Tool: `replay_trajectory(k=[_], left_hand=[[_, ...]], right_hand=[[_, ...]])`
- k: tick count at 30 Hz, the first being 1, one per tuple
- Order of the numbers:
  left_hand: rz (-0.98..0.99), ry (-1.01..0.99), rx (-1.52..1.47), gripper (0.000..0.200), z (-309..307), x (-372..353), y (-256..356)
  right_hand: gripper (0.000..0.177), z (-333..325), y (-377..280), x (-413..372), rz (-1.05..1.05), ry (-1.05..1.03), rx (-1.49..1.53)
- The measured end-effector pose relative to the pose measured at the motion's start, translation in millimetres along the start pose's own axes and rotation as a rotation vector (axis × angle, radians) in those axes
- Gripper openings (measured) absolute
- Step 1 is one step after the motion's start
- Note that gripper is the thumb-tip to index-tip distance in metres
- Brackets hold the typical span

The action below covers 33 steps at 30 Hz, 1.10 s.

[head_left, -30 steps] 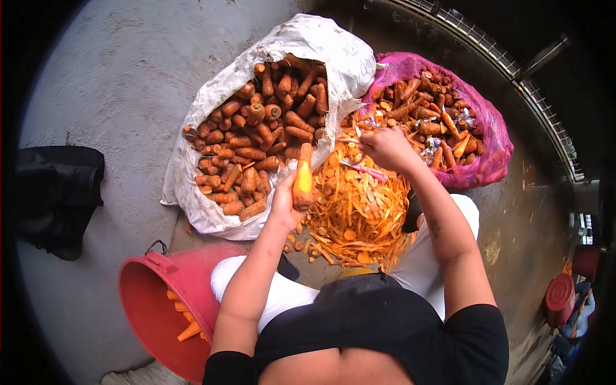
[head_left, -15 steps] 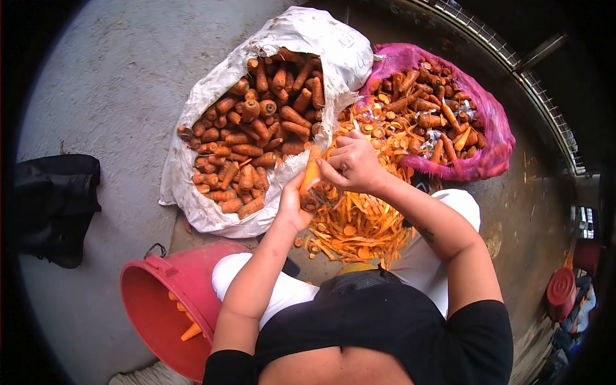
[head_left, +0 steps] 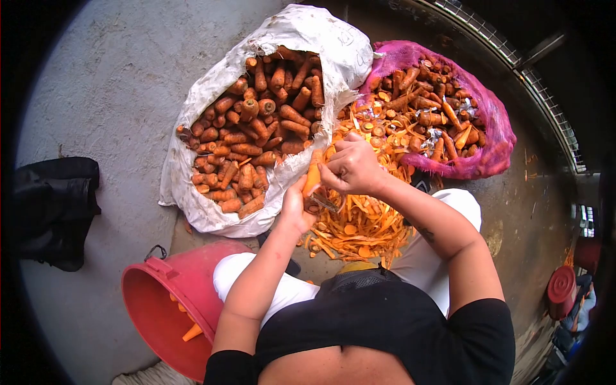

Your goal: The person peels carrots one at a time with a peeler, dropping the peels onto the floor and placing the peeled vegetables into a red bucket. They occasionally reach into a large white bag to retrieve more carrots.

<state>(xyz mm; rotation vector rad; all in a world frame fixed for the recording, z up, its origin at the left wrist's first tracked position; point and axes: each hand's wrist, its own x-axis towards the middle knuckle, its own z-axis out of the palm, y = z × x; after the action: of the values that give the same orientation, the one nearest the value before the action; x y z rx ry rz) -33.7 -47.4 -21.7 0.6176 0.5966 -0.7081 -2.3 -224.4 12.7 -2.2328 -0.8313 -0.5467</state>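
My left hand [head_left: 298, 206] grips a partly peeled carrot [head_left: 314, 172], which points up and away from me. Close beside it on the right, my right hand [head_left: 351, 165] is closed, with its thumb near the carrot; a blade-like tool [head_left: 326, 203] shows below, partly hidden and blurred. Under both hands lies a heap of orange peelings and cut ends [head_left: 366, 221]. Beyond my left hand, a white sack [head_left: 221, 80] gapes open, full of unpeeled carrots [head_left: 253, 131].
A pink mesh sack [head_left: 497, 131] of carrots and scraps stands at the upper right. A red bucket [head_left: 205, 269] lies tilted at the lower left with carrots inside. Black material [head_left: 58, 208] is at the far left. A red container [head_left: 561, 292] stands far right.
My right hand has shifted slightly down and right along the carrot. My left hand still holds the carrot in nearly the same place.
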Motion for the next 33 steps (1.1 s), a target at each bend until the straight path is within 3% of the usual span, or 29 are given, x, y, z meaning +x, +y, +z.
replay_trajectory(k=[20, 22, 23, 26, 29, 30, 32, 33], left_hand=[[0.055, -0.039, 0.165, 0.031, 16.7, -22.0, -3.8], [0.082, -0.07, 0.264, 0.035, 31.9, -37.1, -2.7], [-0.047, -0.059, 0.318, 0.041, 19.4, -38.6, -2.4], [-0.138, -0.226, 0.268, 0.046, 0.6, -29.7, -3.7], [-0.154, -0.279, 0.262, 0.047, 11.2, -39.8, 0.7], [-0.155, -0.294, 0.254, 0.047, 13.7, -43.4, 3.3], [-0.093, -0.225, 0.233, 0.047, 7.2, -37.1, 4.8], [-0.067, -0.168, 0.202, 0.047, 5.9, -33.7, 5.5]], right_hand=[[0.037, 10.0, 6.9, -11.0, 0.006, -0.001, 0.123], [0.036, 9.8, 36.0, -14.8, 0.108, 0.048, -0.028], [0.036, 8.1, 52.8, -17.3, 0.161, 0.075, -0.105], [0.038, -1.2, 71.9, -17.9, 0.278, 0.063, -0.291], [0.052, -6.7, 107.3, -28.7, 0.63, -0.112, -0.707], [0.053, -16.6, 104.9, -21.7, 0.713, -0.125, -0.681], [0.053, -15.9, 108.3, -18.8, 0.635, 0.088, -0.693], [0.048, -27.5, 87.6, -6.9, 0.71, 0.078, -0.395]])
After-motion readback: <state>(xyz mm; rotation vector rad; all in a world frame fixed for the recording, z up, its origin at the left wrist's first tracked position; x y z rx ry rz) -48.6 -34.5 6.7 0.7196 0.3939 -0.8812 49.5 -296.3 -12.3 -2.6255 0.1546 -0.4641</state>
